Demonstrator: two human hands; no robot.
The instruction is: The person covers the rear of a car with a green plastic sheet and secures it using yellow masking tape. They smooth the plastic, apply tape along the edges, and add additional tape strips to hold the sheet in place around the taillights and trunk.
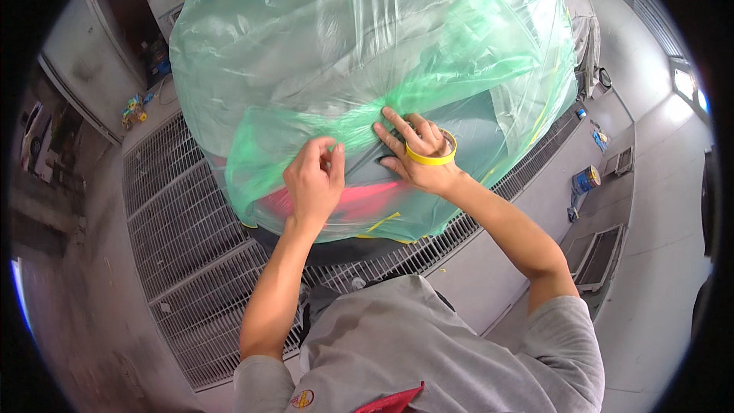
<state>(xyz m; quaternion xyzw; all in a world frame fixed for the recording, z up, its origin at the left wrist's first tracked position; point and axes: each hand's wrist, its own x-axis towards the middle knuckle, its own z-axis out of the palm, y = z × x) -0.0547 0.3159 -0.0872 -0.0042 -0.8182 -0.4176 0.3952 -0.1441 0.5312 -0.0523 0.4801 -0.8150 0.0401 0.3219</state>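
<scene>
A thin, clear green plastic film (321,46) drapes a large rounded body, apparently a car; red and dark surfaces show through it. My left hand (315,180) is close to the film's lower middle, its fingers curled and thumb and forefinger together. Whatever lies between those fingertips is too small to make out. To its right, the outstretched fingers of my right hand (419,154) press on bunched film. A roll of yellow tape (433,159) loops round that hand's fingers. Low on the film sits a short yellow tape strip (384,221).
Metal floor grating (183,214) runs under and around the covered body. At the right stand a paint can (586,179) and a framed grate panel (600,258) by the pale wall (665,206). A dark doorway (126,15) opens at the far left, with a colourful small pile (135,110) nearby.
</scene>
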